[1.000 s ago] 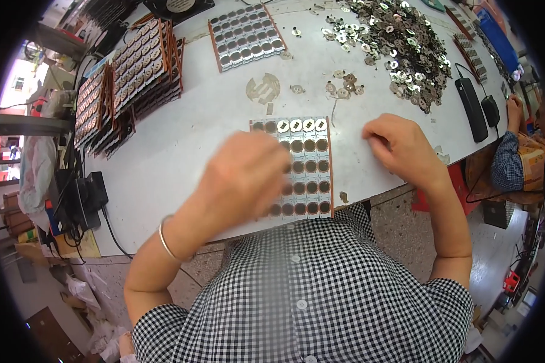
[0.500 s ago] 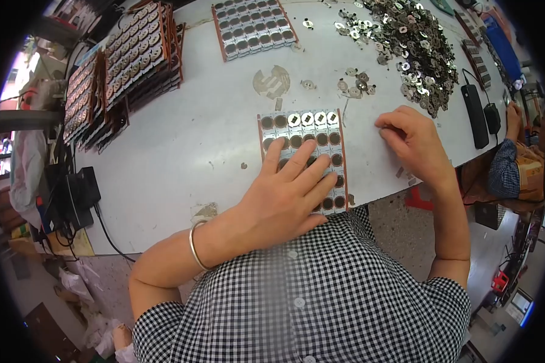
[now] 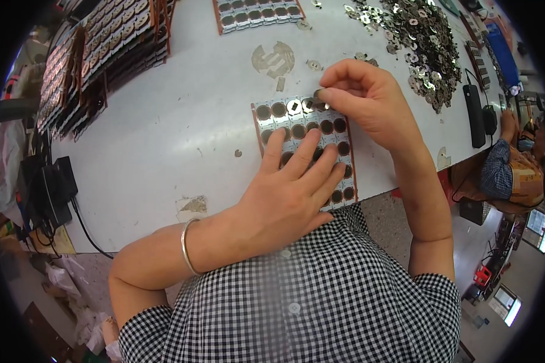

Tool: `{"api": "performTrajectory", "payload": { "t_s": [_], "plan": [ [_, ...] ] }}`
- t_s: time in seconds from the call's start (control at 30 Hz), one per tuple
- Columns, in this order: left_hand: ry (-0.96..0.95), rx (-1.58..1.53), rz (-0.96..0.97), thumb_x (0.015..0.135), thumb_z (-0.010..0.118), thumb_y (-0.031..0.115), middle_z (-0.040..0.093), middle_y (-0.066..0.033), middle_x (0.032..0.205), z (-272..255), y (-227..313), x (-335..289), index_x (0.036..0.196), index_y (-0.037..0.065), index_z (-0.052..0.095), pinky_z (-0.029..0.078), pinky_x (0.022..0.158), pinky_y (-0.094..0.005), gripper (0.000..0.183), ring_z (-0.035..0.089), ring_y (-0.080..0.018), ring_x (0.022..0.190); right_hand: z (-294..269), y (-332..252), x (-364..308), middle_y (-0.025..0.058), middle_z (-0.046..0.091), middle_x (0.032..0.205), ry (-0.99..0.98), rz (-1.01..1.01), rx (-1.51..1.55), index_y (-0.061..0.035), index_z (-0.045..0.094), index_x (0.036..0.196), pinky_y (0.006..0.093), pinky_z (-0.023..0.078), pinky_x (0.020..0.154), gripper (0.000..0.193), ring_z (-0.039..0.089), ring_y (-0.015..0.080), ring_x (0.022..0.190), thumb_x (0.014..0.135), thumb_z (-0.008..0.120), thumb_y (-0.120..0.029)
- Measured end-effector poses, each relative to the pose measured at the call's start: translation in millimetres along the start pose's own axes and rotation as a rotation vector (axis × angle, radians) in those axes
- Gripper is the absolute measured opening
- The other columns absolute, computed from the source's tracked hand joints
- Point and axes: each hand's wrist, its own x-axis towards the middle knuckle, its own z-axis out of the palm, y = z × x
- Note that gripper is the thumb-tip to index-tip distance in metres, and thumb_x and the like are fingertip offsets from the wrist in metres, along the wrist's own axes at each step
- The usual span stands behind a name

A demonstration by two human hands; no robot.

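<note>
Right-hand grip [image 3: 369, 103] is pinched, seemingly on a small disc [image 3: 319, 94]; the panel [image 3: 265, 124] at the worktop's [image 3: 139, 175] near edge is best steadied by the spread left hand [image 3: 287, 196].

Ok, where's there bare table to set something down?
The widest bare stretch of table lies between the stacked panels, black adapter and left hand, with a worn patch and speck. A narrower strip lies between the right hand and black bar, below the metal pile. It's crowded at the pile and the panel under both hands.
</note>
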Motion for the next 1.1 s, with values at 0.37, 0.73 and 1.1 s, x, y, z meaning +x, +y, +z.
{"api": "performTrajectory", "payload": {
  "t_s": [0.37,0.73,1.1],
  "plan": [
    [0.042,0.009,-0.011,0.071,0.083,0.04,0.055,-0.0147,0.141,6,2,1,0.13,0.008,0.067,0.029,0.112,-0.0659,0.07,0.045,-0.038,0.139,25,-13,10,-0.0039,0.066,0.083,-0.143,0.01,-0.197,-0.0003,0.068,0.099,0.0178,0.049,0.065,0.008,0.059,0.0007,0.073,0.092,0.071,-0.004],
    [0.118,-0.027,0.008,0.072,0.083,0.042,0.058,-0.0168,0.136,14,2,-3,0.125,0.006,0.069,0.028,0.117,-0.0679,0.066,0.047,-0.0394,0.138,50,-12,8,-0.0055,0.063,0.077,-0.048,-0.124,-0.36,0.0008,0.068,0.095,0.0192,0.042,0.057,0.007,0.051,-0.0003,0.065,0.091,0.071,-0.004],
    [0.138,0.12,-0.072,0.074,0.079,0.051,0.06,-0.0096,0.13,18,12,-7,0.125,0.013,0.069,0.026,0.105,-0.0806,0.065,0.049,-0.0387,0.135,57,6,3,0.003,0.067,0.083,0.102,-0.457,-0.65,0.0,0.073,0.099,0.024,0.049,0.062,0.012,0.061,0.0102,0.071,0.088,0.075,-0.005]
  ]
}}
